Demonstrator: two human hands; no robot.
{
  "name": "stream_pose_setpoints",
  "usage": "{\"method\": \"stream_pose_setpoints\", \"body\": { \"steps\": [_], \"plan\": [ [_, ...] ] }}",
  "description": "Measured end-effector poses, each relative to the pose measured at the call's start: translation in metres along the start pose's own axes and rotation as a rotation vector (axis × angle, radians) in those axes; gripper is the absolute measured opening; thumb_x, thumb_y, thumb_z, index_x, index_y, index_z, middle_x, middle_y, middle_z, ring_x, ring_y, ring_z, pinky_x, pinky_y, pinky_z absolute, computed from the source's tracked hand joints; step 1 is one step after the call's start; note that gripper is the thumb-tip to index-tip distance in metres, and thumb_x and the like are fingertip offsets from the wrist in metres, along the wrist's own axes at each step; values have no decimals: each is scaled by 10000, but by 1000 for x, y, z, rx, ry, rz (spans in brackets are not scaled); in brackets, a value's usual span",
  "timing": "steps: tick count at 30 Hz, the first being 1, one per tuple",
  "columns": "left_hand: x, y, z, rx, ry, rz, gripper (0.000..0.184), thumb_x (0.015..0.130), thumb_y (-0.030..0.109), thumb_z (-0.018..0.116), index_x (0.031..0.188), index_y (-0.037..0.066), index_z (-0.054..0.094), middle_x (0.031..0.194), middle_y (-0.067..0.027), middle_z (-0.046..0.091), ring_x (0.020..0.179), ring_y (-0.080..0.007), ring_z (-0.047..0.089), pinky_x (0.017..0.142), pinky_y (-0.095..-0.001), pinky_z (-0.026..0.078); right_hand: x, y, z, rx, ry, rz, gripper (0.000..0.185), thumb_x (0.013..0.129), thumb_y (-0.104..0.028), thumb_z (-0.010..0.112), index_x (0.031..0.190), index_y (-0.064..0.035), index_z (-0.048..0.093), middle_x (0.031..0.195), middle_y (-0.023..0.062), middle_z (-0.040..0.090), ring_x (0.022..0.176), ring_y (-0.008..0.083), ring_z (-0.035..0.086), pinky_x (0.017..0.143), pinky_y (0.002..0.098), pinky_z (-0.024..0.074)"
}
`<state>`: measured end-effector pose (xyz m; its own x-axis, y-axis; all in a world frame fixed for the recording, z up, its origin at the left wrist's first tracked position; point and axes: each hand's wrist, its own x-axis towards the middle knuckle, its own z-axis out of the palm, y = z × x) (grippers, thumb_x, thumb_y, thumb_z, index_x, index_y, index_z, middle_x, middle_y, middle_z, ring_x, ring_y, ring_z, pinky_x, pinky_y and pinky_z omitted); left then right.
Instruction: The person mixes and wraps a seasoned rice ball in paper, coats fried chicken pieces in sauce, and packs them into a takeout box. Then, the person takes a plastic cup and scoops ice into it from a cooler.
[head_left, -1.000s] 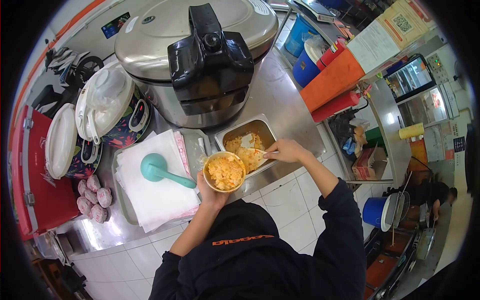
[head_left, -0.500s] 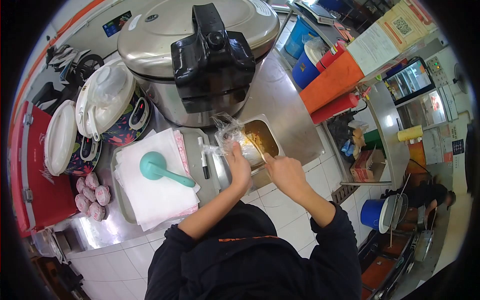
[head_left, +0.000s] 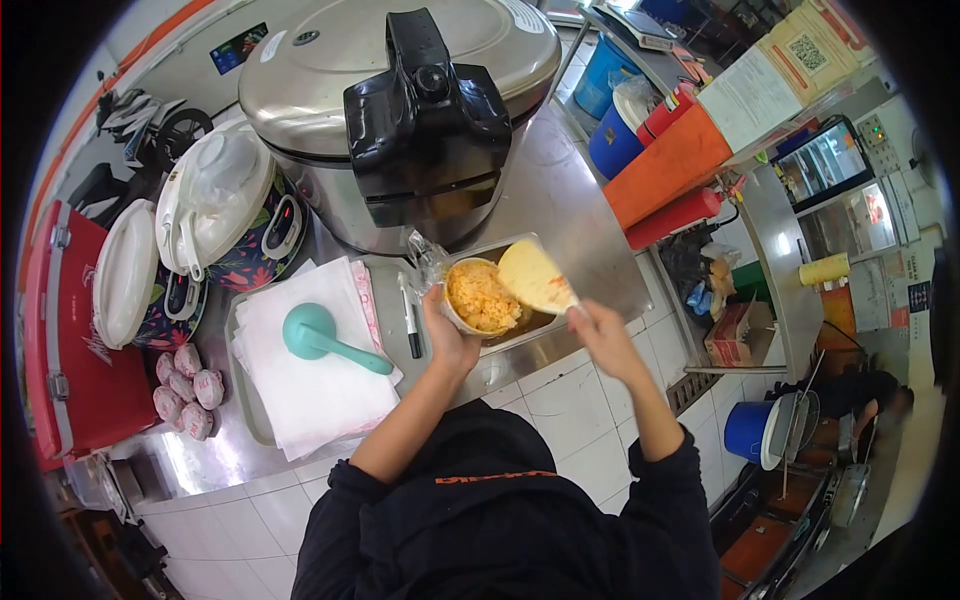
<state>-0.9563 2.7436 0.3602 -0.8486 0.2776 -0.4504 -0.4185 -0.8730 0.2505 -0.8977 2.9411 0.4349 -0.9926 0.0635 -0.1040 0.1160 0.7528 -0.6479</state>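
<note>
My left hand (head_left: 450, 338) is wrapped around a small round bowl (head_left: 461, 322) tilted so its mouth shows. Orange-yellow rice (head_left: 480, 295) fills the bowl, and clear plastic film (head_left: 428, 258) sticks out at its far side. In my right hand (head_left: 605, 335) is a cream-coloured rice paddle (head_left: 532, 272), gripped by its handle. The paddle's broad blade, slightly blurred, is at the bowl's right edge, with a few orange bits near the handle. Both are held above a rectangular metal pan (head_left: 530, 336), whose contents are mostly hidden.
A large steel cooker (head_left: 310, 100) with a black handle stands behind the pan. To the left, a turquoise ladle (head_left: 308, 332) lies on white paper sheets (head_left: 300, 410) in a tray (head_left: 241, 385), beside a marker (head_left: 411, 325). Several wrapped bundles (head_left: 190, 395) sit farther left.
The bowl has tipped toward me, so its rice now shows where film-covered wrapping showed before. My right hand has moved right, lifting the paddle out of the pan.
</note>
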Motion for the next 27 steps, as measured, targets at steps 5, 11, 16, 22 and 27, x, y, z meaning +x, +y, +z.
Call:
{"method": "stream_pose_setpoints", "body": {
  "steps": [5,11,16,22,27],
  "plan": [
    [4,-5,-5,49,4,9,533,828,463,361,1118,42,513,1082,-102,575,1011,-247,548,913,-374,408,-18,-13,74,348,-102,107,440,900,-386,436,850,32,566,729,249,584,671,426,532,628,389,437],
    [8,5,-10,264,-81,-27,485,839,403,361,1100,28,521,1043,-101,594,936,-226,587,841,-346,461,-14,-23,76,84,-166,132,488,891,-416,438,902,53,574,768,296,573,802,453,548,677,472,429],
    [12,2,0,288,-38,84,423,864,341,329,1068,29,530,1030,-86,594,947,-211,576,853,-326,445,-17,-19,98,268,61,121,490,900,-412,428,806,50,562,679,263,570,680,413,568,594,438,423],
    [23,-3,-27,181,70,261,359,852,285,402,1032,0,525,1020,-95,589,934,-207,579,822,-316,458,-22,1,119,571,70,389,513,916,-446,394,738,5,562,497,68,447,476,153,448,478,318,367],
    [-2,27,-18,50,9,156,453,855,371,346,1091,18,507,1086,-99,566,1012,-234,543,874,-364,431,-6,13,56,223,-155,357,613,886,-533,367,696,0,603,564,111,535,556,212,528,542,351,411]
  ]
}}
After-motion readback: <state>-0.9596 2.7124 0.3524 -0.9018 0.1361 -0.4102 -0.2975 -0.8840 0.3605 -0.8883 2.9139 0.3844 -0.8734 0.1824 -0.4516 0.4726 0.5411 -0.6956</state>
